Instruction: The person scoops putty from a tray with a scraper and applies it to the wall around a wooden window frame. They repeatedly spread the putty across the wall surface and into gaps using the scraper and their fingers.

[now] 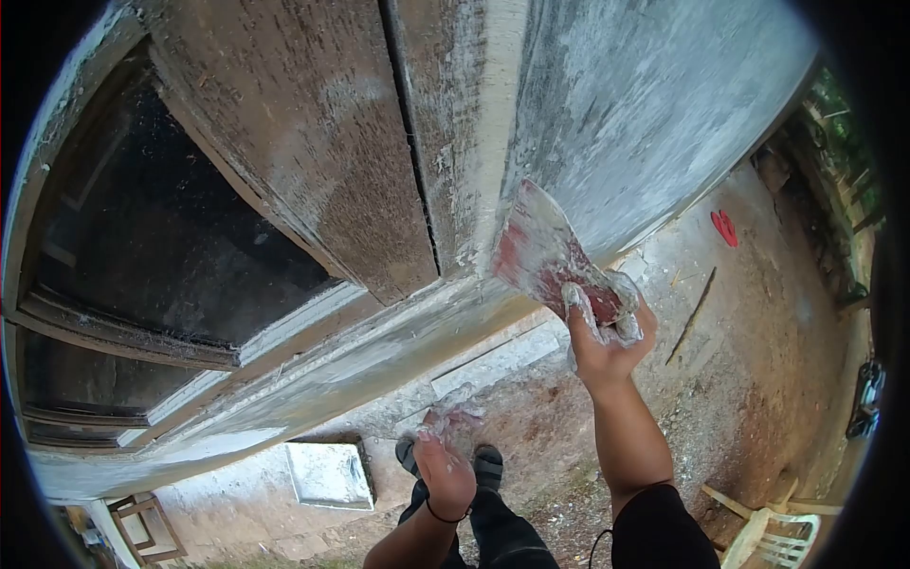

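My right hand (607,332) is closed around a red putty knife (545,251), its wide blade smeared with whitish paste. The blade's edge is at the pale strip where the wooden frame (445,123) meets the grey-white wall (626,123). Whitish paste coats the fingers of this hand. Lower down, my left hand (445,469) is raised in front of my legs, with its fingers bent. At its fingertips is a pinkish, paste-covered thing (460,414); its kind cannot be made out.
A dark glass window (161,209) fills the left. On the ground lie a white-smeared tray (330,474), a stick (692,316) and red slippers (724,229). A plastic chair (779,539) stands at the lower right, and a wooden frame (147,529) at the lower left.
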### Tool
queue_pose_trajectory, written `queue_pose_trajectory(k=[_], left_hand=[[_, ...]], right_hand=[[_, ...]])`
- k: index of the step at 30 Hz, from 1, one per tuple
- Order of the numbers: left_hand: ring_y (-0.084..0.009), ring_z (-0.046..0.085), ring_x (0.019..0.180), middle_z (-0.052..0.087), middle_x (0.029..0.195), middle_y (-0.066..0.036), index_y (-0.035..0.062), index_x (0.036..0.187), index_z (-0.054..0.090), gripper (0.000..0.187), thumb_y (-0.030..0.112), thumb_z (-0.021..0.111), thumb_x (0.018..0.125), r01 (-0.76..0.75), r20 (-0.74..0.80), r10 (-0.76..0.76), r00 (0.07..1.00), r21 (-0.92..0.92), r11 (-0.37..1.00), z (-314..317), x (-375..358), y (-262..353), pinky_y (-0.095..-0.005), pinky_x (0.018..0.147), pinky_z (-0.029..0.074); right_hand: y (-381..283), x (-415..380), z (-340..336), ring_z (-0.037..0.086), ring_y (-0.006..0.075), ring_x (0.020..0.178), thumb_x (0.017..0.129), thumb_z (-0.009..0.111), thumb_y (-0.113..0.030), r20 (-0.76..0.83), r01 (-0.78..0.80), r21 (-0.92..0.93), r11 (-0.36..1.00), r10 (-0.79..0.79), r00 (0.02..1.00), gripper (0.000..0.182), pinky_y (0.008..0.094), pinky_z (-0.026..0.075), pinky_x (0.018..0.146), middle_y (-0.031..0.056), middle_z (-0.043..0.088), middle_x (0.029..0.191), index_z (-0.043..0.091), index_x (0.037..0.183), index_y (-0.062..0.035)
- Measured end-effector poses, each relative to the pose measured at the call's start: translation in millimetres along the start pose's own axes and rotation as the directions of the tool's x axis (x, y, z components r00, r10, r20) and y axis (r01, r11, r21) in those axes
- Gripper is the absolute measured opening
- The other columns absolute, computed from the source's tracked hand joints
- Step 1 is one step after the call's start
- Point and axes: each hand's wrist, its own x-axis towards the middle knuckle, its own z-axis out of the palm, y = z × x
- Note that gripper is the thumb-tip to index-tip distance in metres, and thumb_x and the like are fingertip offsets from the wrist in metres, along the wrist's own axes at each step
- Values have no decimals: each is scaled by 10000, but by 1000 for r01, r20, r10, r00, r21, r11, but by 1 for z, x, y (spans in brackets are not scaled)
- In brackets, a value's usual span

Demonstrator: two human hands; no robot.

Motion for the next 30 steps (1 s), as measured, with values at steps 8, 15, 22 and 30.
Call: queue_pose_trajectory(k=[8,15,22,30], left_hand=[[-241,514,782,541,904,-163,-78,1084,440,474,309,220,922,-9,50,7,999,44,999,2,3,3,-356,740,421],[-233,520,757,549,897,-158,-80,1068,453,476,312,227,918,-66,45,67,997,-21,998,0,3,1,-353,706,428],[-214,519,754,550,880,-153,-80,1061,460,469,298,222,918,-31,-6,31,1000,-31,999,-4,0,-10,-313,691,417],[-212,520,754,555,898,-153,-82,1062,466,464,298,244,917,-131,103,134,986,-39,991,0,3,-7,-312,692,415]], right_hand=[[3,4,15,590,273,620,572,725,-32,-33,159,-94,983,-163,986,307,295,467,550,161,592,746,571,822,56],[3,-13,18,588,250,604,583,716,-27,-219,70,-20,997,-72,973,279,286,461,526,151,585,727,566,807,43],[14,6,12,584,197,641,628,671,3,-3,-77,72,994,77,997,186,262,450,587,115,585,736,590,790,43],[19,3,-7,577,150,703,632,675,-15,-17,-320,295,900,339,940,189,252,448,644,90,608,788,607,804,25]])
